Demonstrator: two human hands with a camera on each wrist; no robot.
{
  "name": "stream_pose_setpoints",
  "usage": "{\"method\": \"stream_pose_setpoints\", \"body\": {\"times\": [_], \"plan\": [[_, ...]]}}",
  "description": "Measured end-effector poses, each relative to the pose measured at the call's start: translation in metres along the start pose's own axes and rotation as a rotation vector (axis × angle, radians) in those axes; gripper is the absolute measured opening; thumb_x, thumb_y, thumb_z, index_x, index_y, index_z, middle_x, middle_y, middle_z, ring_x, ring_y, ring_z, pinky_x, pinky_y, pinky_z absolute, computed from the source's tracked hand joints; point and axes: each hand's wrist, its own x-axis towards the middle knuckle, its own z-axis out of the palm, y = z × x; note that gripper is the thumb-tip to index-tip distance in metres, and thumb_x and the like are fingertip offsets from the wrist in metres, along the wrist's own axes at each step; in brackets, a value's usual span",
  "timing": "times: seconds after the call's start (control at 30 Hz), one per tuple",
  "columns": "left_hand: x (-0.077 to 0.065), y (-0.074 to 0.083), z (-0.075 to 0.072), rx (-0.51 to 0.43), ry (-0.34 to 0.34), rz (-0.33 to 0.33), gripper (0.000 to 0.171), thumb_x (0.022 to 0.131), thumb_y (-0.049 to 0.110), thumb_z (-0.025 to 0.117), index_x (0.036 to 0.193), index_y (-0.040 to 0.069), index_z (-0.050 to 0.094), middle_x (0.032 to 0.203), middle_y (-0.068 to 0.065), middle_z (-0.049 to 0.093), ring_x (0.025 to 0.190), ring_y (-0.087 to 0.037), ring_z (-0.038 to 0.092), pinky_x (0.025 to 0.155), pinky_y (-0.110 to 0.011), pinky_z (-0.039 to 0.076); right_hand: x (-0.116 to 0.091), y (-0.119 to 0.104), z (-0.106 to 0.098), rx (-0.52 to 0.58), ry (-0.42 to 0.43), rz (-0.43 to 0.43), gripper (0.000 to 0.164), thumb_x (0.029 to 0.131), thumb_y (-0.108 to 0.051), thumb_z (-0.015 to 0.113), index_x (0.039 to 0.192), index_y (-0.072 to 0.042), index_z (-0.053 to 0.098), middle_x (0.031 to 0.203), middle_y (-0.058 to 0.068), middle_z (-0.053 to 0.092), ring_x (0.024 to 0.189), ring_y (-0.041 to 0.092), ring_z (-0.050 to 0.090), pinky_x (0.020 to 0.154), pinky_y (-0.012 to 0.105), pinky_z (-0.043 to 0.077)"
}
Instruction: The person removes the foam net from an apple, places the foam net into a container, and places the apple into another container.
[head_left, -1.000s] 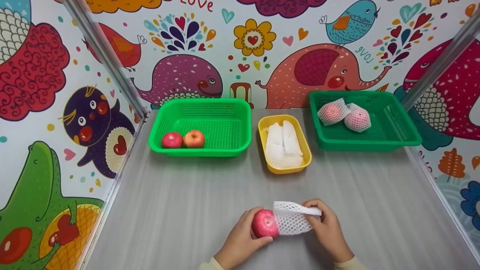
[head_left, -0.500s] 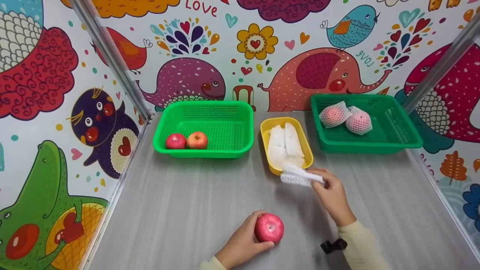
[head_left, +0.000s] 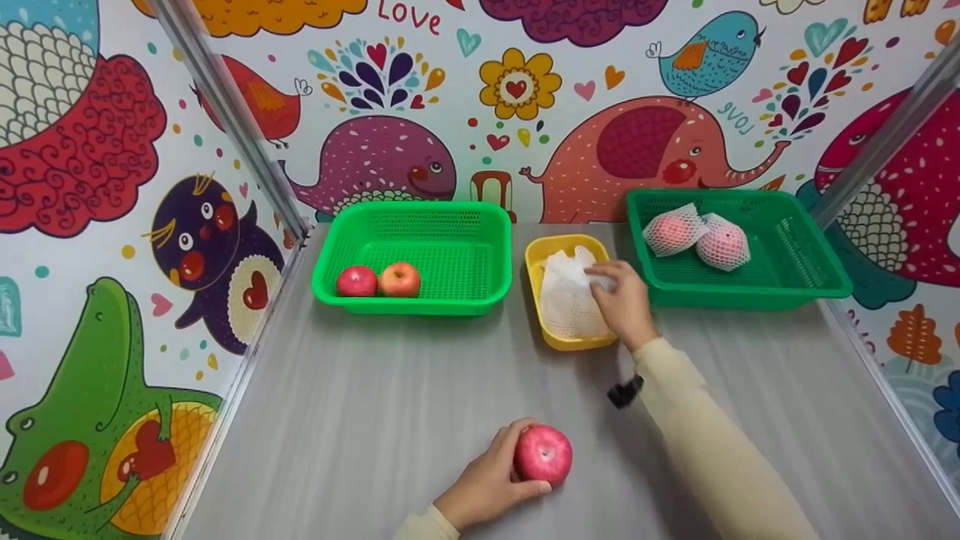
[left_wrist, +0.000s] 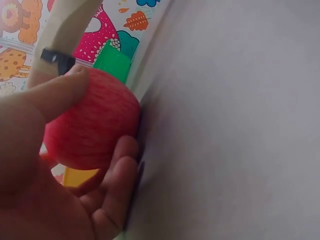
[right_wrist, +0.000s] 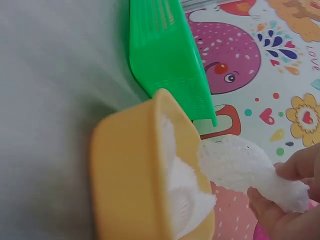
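Observation:
My left hand [head_left: 491,472] grips a red apple [head_left: 545,454] near the front of the table. In the left wrist view the thumb lies over the apple [left_wrist: 95,120] and the fingers curl under it. My right hand [head_left: 621,300] is over the yellow basket [head_left: 551,339]. Between its thumb and fingers it pinches a white foam net sleeve [right_wrist: 240,162], which shows above the basket rim in the right wrist view. More white foam nets [head_left: 566,300] lie inside the basket.
At the back left, a bright green basket [head_left: 420,306] holds two bare apples [head_left: 400,280]. A dark green basket [head_left: 750,292] at the back right holds two apples in foam nets [head_left: 723,242]. Patterned walls [head_left: 510,172] enclose the grey table [head_left: 360,405].
My right hand has carried the foam net away from the apple, forward to the yellow basket. The left hand keeps its grip on the apple.

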Motion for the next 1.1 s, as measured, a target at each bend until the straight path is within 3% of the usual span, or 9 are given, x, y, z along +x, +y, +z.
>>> {"method": "stream_pose_setpoints", "body": {"times": [0.23, 0.4, 0.6, 0.73, 0.83, 1.1], "plan": [[0.001, 0.000, -0.001, 0.026, -0.007, -0.003, 0.081, 0.080, 0.055, 0.079, 0.146, 0.041, 0.034, 0.135, 0.009, 0.046, 0.104, -0.010, 0.055, 0.086, -0.036, 0.048, 0.035, -0.012, 0.035, -0.145, -0.053, -0.020, 0.028, 0.092, 0.008, 0.065, 0.115, -0.007, 0.070, 0.127, 0.014, 0.055, 0.124, 0.033, 0.051, 0.110, 0.047, 0.038], [0.002, 0.000, -0.001, 0.023, -0.008, -0.003, 0.079, 0.081, 0.055, 0.079, 0.144, 0.043, 0.034, 0.135, 0.010, 0.046, 0.106, -0.010, 0.055, 0.088, -0.038, 0.049, 0.043, -0.005, 0.056, -0.166, -0.065, -0.158, 0.033, 0.086, 0.014, 0.064, 0.115, -0.001, 0.067, 0.121, 0.019, 0.054, 0.117, 0.035, 0.052, 0.103, 0.046, 0.042], [0.000, -0.001, -0.004, 0.031, -0.006, 0.003, 0.079, 0.081, 0.054, 0.080, 0.144, 0.042, 0.034, 0.134, 0.010, 0.046, 0.103, -0.008, 0.055, 0.085, -0.036, 0.048, 0.043, 0.006, 0.075, -0.228, -0.211, -0.231, 0.040, 0.082, 0.012, 0.071, 0.119, 0.002, 0.065, 0.121, 0.021, 0.055, 0.117, 0.038, 0.054, 0.100, 0.048, 0.045], [0.001, -0.002, -0.003, 0.055, 0.007, 0.018, 0.078, 0.081, 0.055, 0.079, 0.145, 0.042, 0.034, 0.133, 0.010, 0.046, 0.101, -0.008, 0.055, 0.085, -0.037, 0.048, 0.040, 0.011, 0.078, -0.277, -0.340, -0.210, 0.036, 0.087, 0.003, 0.071, 0.123, 0.003, 0.066, 0.126, 0.021, 0.060, 0.122, 0.037, 0.055, 0.105, 0.047, 0.043], [0.001, -0.002, -0.003, 0.062, 0.013, 0.018, 0.078, 0.081, 0.055, 0.079, 0.145, 0.042, 0.035, 0.132, 0.010, 0.047, 0.103, -0.007, 0.055, 0.086, -0.037, 0.048, 0.040, 0.012, 0.080, -0.291, -0.423, -0.157, 0.034, 0.094, -0.003, 0.063, 0.127, 0.004, 0.064, 0.129, 0.020, 0.062, 0.126, 0.036, 0.054, 0.107, 0.047, 0.040], [0.002, 0.000, -0.002, 0.065, 0.010, 0.009, 0.079, 0.081, 0.054, 0.079, 0.145, 0.041, 0.035, 0.134, 0.009, 0.047, 0.109, -0.009, 0.055, 0.090, -0.040, 0.048, 0.037, 0.015, 0.077, -0.277, -0.539, -0.012, 0.037, 0.104, -0.013, 0.048, 0.134, 0.006, 0.059, 0.134, 0.019, 0.061, 0.127, 0.031, 0.054, 0.107, 0.047, 0.041]]}}
